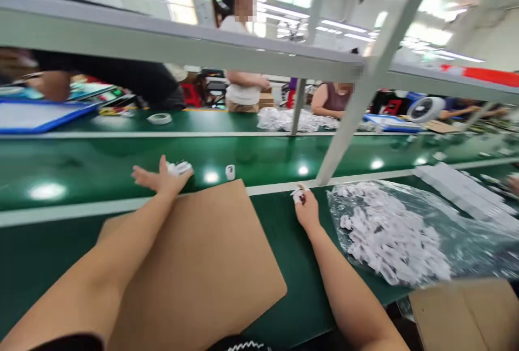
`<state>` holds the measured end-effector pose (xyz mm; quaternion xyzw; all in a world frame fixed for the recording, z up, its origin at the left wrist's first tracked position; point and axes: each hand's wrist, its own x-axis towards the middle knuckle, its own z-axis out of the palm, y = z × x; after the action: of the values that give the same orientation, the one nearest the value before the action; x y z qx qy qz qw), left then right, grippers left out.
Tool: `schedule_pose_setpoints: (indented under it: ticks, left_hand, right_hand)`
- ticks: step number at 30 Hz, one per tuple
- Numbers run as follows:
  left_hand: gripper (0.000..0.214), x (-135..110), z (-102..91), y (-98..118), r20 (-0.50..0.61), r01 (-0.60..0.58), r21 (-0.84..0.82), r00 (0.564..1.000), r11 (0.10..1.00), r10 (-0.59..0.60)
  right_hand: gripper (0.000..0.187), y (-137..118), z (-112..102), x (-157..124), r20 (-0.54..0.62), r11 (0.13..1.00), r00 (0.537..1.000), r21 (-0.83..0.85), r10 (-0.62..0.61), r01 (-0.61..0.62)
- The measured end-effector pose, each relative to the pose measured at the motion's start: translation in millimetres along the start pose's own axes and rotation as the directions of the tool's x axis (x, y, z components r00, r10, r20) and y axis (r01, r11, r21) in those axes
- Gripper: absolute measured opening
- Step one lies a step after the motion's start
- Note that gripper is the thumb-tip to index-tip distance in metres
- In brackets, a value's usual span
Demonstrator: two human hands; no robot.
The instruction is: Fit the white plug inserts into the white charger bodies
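My left hand [162,179] reaches over the far edge of the work surface with its fingers spread. Right beside it, partly hidden behind the hand, is a white plastic part [179,167] on the green belt; whether they touch I cannot tell. A small white piece [230,172] stands on the belt a little further right. My right hand [307,209] is closed around another small white plastic part [298,194], near the pale rail. Under my left forearm lies a flat brown cardboard sheet [211,253].
A clear plastic bag [458,243] with a heap of white parts [389,232] lies to the right, with white strips [466,191] behind. A slanted metal post [365,91] and a shelf beam [182,42] cross ahead. Several people work beyond the belt. A cardboard box [466,313] stands at lower right.
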<state>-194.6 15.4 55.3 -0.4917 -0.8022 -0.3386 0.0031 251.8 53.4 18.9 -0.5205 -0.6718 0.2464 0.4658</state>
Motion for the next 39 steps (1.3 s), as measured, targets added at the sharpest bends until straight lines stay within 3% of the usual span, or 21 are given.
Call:
schedule_pose_setpoints:
  ticks: [2, 3, 6, 9, 11, 14, 18, 22, 26, 29, 31, 35, 39]
  left_hand:
    - [0.095, -9.0, 5.3, 11.0, -0.234, 0.094, -0.019, 0.967, 0.995, -0.096]
    - [0.092, -10.6, 10.7, 18.9, -0.271, 0.031, -0.019, 0.962, 0.999, -0.035]
    - [0.093, -7.1, 33.1, 43.5, 0.0, -0.19, -0.124, 0.981, 0.974, 0.192]
    - [0.089, 1.3, 52.9, 58.8, 0.276, -0.121, -0.268, 0.941, 0.956, 0.197]
    - [0.075, 6.0, 59.9, 63.0, 0.337, -0.064, -0.311, 0.925, 0.948, 0.173]
    - [0.065, 1.4, 61.6, 66.4, 0.285, -0.055, -0.338, 0.946, 0.94, 0.158]
    - [0.063, -47.5, 57.5, 74.5, 0.257, -0.102, -0.419, 0.94, 0.902, 0.226]
    - [0.065, -130.7, 51.8, 88.4, 0.343, -0.122, -0.624, 0.844, 0.772, 0.411]
    - [0.059, -196.9, 40.0, 105.5, 0.34, -0.092, -0.716, 0.82, 0.692, 0.461]
    - [0.061, -221.7, 31.2, 114.5, 0.37, -0.033, -0.793, 0.767, 0.608, 0.524]
    - [0.064, -228.3, 27.4, 116.7, 0.354, -0.026, -0.828, 0.75, 0.56, 0.559]
    - [0.078, -227.4, 26.0, 115.3, 0.272, -0.145, -0.761, 0.814, 0.633, 0.513]
    - [0.046, -222.2, 29.0, 114.2, 0.285, -0.186, -0.718, 0.801, 0.67, 0.527]
  right_hand:
    - [0.05, -3.2, 3.8, 2.5, 0.011, 0.983, 0.997, 0.168, 0.075, -0.076]
    - [0.055, -6.5, 5.7, 2.6, 0.041, 0.957, 0.991, 0.26, 0.124, -0.131]
    - [0.06, -22.1, 8.4, -3.1, 0.221, 0.826, 0.947, 0.47, 0.232, -0.312]
    - [0.053, -39.8, 6.1, -12.3, 0.382, 0.701, 0.888, 0.56, 0.255, -0.442]
    - [0.049, -49.9, 2.6, -17.0, 0.449, 0.624, 0.854, 0.596, 0.263, -0.506]
    - [0.05, -61.5, -3.8, -21.1, 0.528, 0.511, 0.814, 0.643, 0.244, -0.57]
    - [0.048, -70.5, -8.8, -24.2, 0.597, 0.462, 0.779, 0.646, 0.19, -0.608]
    - [0.045, -73.5, -6.4, -27.2, 0.628, 0.512, 0.761, 0.606, 0.162, -0.609]
    - [0.043, -76.4, -4.1, -32.4, 0.611, 0.683, 0.784, 0.525, 0.113, -0.508]
    - [0.038, -81.4, -7.3, -37.6, 0.619, 0.834, 0.785, 0.423, 0.02, -0.355]
    - [0.033, -85.3, -11.4, -41.0, 0.639, 0.901, 0.768, 0.36, -0.049, -0.242]
    - [0.024, -90.1, -18.4, -45.9, 0.613, 0.965, 0.762, 0.257, -0.209, 0.058]
    - [0.026, -90.5, -15.7, -51.3, 0.536, 0.937, 0.769, 0.18, -0.349, 0.3]
